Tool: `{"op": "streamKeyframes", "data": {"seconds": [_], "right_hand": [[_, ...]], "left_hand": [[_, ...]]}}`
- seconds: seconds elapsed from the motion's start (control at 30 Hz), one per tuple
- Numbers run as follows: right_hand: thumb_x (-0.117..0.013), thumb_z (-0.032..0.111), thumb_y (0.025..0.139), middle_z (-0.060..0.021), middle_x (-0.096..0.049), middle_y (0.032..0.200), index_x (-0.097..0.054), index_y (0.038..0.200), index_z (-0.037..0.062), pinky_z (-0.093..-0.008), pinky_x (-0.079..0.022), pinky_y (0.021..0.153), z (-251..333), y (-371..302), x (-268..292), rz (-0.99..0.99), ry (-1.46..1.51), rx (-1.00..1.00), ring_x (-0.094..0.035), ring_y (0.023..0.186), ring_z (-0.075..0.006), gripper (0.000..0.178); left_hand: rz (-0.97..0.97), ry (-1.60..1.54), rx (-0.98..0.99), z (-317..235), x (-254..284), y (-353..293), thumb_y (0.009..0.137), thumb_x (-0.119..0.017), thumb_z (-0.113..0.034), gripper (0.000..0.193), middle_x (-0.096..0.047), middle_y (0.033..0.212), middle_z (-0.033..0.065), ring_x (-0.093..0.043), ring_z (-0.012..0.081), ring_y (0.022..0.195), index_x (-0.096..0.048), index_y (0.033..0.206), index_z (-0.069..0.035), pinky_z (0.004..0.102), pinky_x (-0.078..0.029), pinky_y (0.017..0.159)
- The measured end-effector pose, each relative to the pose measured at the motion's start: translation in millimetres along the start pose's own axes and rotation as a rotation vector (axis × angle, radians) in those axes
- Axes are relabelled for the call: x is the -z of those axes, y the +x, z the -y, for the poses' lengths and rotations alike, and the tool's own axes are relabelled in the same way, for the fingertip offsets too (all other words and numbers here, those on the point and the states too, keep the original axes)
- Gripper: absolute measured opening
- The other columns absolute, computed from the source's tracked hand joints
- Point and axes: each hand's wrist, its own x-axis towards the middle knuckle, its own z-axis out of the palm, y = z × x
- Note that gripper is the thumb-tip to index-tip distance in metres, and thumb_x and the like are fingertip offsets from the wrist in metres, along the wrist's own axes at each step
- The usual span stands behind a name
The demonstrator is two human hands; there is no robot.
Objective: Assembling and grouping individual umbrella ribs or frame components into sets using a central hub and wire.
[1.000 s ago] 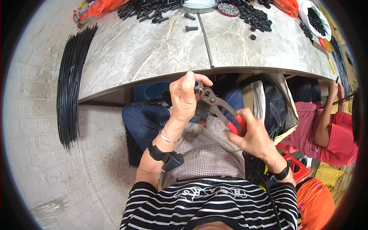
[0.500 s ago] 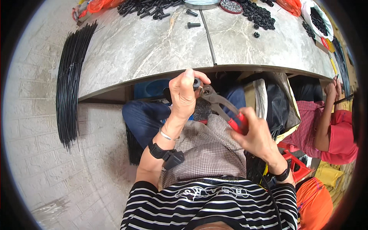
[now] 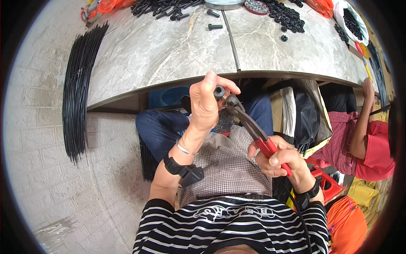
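A bundle of black rods (image 3: 78, 89) lies on the floor left of the grey stone bench (image 3: 169, 51), whose far edge carries loose black fittings (image 3: 163, 7) and a heap of black rings (image 3: 287, 17). Just below the bench's near edge, the left hand (image 3: 205, 106) is raised over the lap, thumb and forefinger pinching a small black ring (image 3: 219, 92). The dark head of the red-handled pliers (image 3: 249, 127) meets that ring from the right, their long axis slanting down and rightward from the bench edge to the right hand (image 3: 279, 158), which is clenched around the red grips. The left hand is thus nearer the ring, the right at the tool's far end. Right of the bench sits another person in a red top (image 3: 374, 144).
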Motion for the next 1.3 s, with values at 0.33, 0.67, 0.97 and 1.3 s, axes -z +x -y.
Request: {"op": "streamKeyframes", "data": {"seconds": [0.33,0.67,0.97,1.3], "right_hand": [[-0.050,0.029,0.099,-0.0116,-0.062,0.104,-0.037,0.141,-0.0038,-0.0285,-0.051,0.075,-6.7,13.8,-5.5,-0.318,-1.188,0.448,-0.064,0.087,-0.0185,0.055],[-0.050,0.024,0.099,-0.0189,-0.062,0.099,-0.040,0.137,-0.0044,-0.0365,-0.050,0.080,4.7,9.6,-18.5,-0.363,-1.149,0.250,-0.063,0.088,-0.0296,0.048],[-0.050,0.023,0.098,-0.0186,-0.056,0.070,-0.051,0.107,-0.0049,-0.0401,-0.044,0.056,2.6,16.8,-20.3,-0.465,-1.240,0.224,-0.057,0.056,-0.0335,0.029],[-0.042,0.032,0.102,-0.0082,-0.064,0.081,-0.053,0.117,-0.0022,-0.0240,-0.047,0.054,11.9,8.2,-6.0,-0.388,-0.870,0.093,-0.060,0.061,-0.0125,0.039]], "left_hand": [[0.078,-0.014,0.145,-0.2,5.2,8.3,0.098,-0.028,-0.056,0.074,-0.053,0.052,0.0050,-0.048,0.0110,0.048,-0.063,0.063,0.000,0.0243,-0.037,0.047],[-0.007,0.188,-0.016,-14.2,2.9,6.2,0.098,-0.033,-0.049,0.069,-0.058,0.055,0.0071,-0.048,0.0101,0.050,-0.064,0.061,0.001,0.0245,-0.036,0.049],[-0.044,0.137,-0.056,-3.8,2.0,5.2,0.098,-0.031,-0.047,0.069,-0.055,0.053,0.0051,-0.046,0.0099,0.049,-0.063,0.062,0.002,0.0244,-0.034,0.049],[0.108,-0.105,0.050,-6.6,31.1,29.7,0.098,-0.024,-0.063,0.074,-0.032,0.047,-0.0071,-0.026,0.0027,0.043,-0.056,0.100,0.004,0.0204,-0.019,0.043]]}}
